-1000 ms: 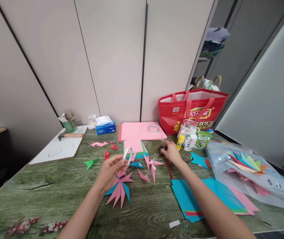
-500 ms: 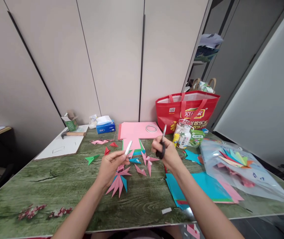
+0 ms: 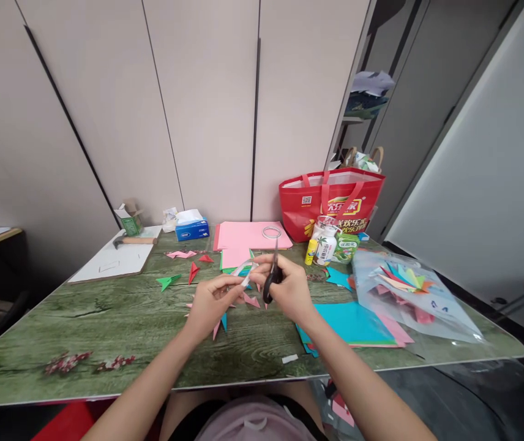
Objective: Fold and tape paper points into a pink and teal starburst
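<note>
Between my two hands a white strip [image 3: 246,280] is pinched, above the table's middle. My left hand [image 3: 213,301] has its fingers closed on the strip's lower end. My right hand [image 3: 287,286] holds black-handled scissors [image 3: 273,280], blades pointing up, and its fingertips also touch the strip. Beneath and beside my hands lie folded pink pieces [image 3: 251,300] and a blue piece [image 3: 224,321], partly covered by my left hand. Green [image 3: 168,282] and red [image 3: 193,272] folded pieces sit to the left. A small white scrap [image 3: 290,359] rests near the front edge.
Pink sheets [image 3: 243,235] with a ring [image 3: 272,232] lie at the back. A red bag [image 3: 335,202], glue stick [image 3: 310,252] and bottle [image 3: 325,248] stand back right. Blue sheets [image 3: 354,323] and a plastic bag [image 3: 455,306] lie right; tissue box [image 3: 192,229] and hammer [image 3: 138,241] left.
My right hand has moved left with the scissors and now meets my left hand at the white strip. The view has shifted and tilted down, showing more below the table's edge.
</note>
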Demonstrator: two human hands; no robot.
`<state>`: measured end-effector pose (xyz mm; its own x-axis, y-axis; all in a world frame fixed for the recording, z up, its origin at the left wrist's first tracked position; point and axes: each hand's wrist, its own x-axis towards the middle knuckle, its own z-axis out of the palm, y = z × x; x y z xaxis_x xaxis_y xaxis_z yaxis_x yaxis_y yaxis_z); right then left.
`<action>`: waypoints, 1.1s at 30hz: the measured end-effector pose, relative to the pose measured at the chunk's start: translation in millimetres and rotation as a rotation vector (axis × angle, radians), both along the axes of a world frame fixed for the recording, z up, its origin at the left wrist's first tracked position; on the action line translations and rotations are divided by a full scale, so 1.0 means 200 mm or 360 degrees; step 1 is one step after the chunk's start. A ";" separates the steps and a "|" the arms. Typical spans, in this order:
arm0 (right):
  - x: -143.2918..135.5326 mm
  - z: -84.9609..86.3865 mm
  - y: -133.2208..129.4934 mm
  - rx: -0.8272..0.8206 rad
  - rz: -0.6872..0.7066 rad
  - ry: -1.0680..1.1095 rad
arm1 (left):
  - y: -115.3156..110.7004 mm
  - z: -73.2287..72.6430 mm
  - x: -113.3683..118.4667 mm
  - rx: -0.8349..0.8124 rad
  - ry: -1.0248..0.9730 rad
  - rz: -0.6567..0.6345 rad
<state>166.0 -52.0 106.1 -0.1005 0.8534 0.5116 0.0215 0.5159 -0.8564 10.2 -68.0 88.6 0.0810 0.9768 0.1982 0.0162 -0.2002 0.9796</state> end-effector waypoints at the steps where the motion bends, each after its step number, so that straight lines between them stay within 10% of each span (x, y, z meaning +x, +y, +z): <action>1: 0.02 0.01 -0.02 -0.0052 0.0025 0.0068 | 0.00 0.00 0.01 -0.0044 -0.0055 -0.0001; 10: 0.70 -0.07 -0.35 -0.0122 0.0800 -0.0129 | -0.05 0.06 0.05 -0.0321 -0.0545 -0.0229; 14: 0.85 -0.11 -0.45 -0.0133 0.0049 -0.0122 | -0.06 0.06 0.09 -0.0308 -0.0585 -0.0287; 18: 0.66 -0.11 -0.39 -0.0277 -0.0492 0.0020 | -0.07 0.05 0.16 -0.0263 -0.0572 -0.0281; 25: 0.11 -0.11 -0.23 -0.0499 -0.0103 0.0581 | -0.12 0.00 0.21 -0.0076 -0.0376 -0.0130; 33: 0.00 -0.13 -0.18 -0.0585 -0.0105 0.0602 | -0.13 -0.05 0.18 0.0210 -0.0102 0.0132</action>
